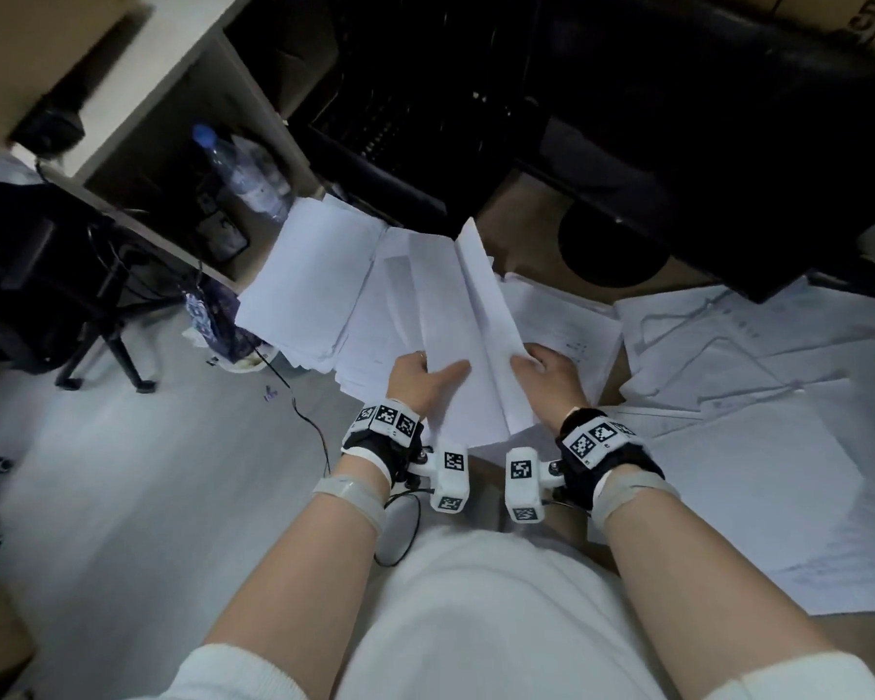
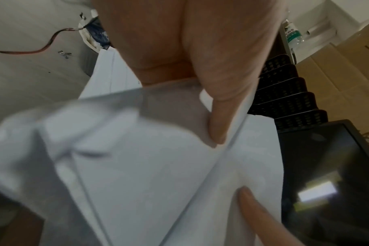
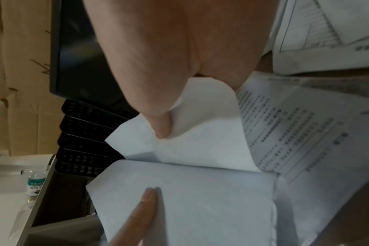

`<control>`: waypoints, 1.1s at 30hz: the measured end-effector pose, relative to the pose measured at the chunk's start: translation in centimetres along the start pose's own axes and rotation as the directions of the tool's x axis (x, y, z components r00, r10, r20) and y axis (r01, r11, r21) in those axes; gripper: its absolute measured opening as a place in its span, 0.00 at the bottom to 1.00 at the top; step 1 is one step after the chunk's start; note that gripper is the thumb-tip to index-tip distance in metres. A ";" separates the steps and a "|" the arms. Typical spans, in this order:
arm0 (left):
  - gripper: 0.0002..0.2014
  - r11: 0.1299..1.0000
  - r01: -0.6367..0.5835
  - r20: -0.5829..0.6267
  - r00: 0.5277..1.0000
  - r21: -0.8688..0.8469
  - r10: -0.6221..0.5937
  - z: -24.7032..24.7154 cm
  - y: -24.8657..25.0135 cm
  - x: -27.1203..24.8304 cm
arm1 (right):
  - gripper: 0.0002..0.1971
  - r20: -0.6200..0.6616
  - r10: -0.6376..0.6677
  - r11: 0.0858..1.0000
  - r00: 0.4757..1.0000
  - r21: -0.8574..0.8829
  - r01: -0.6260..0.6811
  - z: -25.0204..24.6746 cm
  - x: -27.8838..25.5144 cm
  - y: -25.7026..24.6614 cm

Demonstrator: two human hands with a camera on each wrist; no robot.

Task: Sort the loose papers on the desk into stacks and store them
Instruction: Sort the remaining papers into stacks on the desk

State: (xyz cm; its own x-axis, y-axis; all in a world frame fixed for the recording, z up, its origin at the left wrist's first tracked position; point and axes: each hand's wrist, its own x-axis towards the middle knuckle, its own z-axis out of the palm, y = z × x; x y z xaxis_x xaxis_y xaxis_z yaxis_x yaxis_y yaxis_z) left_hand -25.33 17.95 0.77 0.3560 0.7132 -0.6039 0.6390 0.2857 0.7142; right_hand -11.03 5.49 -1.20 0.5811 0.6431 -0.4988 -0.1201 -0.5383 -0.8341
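Both hands hold one bundle of white papers (image 1: 455, 320) above the desk, its far end fanning upward. My left hand (image 1: 425, 368) grips the bundle's left edge, thumb lying flat on top. In the left wrist view the left hand (image 2: 213, 126) presses its thumb on the top sheet of the papers (image 2: 158, 174). My right hand (image 1: 531, 366) grips the right edge. In the right wrist view the right hand (image 3: 162, 131) pinches a curled sheet (image 3: 200, 133). A thicker white stack (image 1: 314, 280) lies at the desk's left end, and printed sheets (image 1: 567, 320) lie under the bundle.
Loose printed sheets (image 1: 728, 346) and large sheets (image 1: 728, 497) cover the desk to the right. Black mesh trays (image 1: 400, 118) stand stacked behind the papers, beside a dark monitor (image 1: 678, 144) on a round base (image 1: 615, 245). A water bottle (image 1: 243, 174), a black chair (image 1: 46, 275) and a floor cable (image 1: 314, 426) are left.
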 end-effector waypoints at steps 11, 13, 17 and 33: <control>0.15 0.996 0.070 -0.134 0.989 0.061 -0.062 -10.4 -1.4 5.2 | 0.17 -0.162 0.119 0.972 0.980 -0.180 -0.148 8.6 3.0 -3.0; 0.15 0.995 0.073 -0.091 0.994 0.073 -0.066 -12.7 -1.9 6.4 | 0.16 -0.186 0.112 0.969 0.976 -0.199 -0.149 10.5 3.7 -3.9; 0.13 0.997 0.059 -0.200 0.979 0.057 -0.047 -17.4 -2.4 9.2 | 0.18 -0.239 0.143 0.950 0.961 -0.238 -0.200 14.6 5.6 -5.6; 0.23 0.999 0.009 -0.358 0.934 -0.031 -0.020 -28.5 -4.5 13.8 | 0.09 -0.018 0.309 0.948 0.951 -0.080 -0.309 30.4 14.0 -8.2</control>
State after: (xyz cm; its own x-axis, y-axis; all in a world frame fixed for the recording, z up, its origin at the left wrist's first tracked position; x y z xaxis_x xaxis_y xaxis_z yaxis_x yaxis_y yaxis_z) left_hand -42.78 44.75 -0.67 0.0757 0.8891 -0.4513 0.6205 0.3123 0.7193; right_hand -26.44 35.46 -8.54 0.5302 0.4356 -0.7274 -0.2292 -0.7524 -0.6176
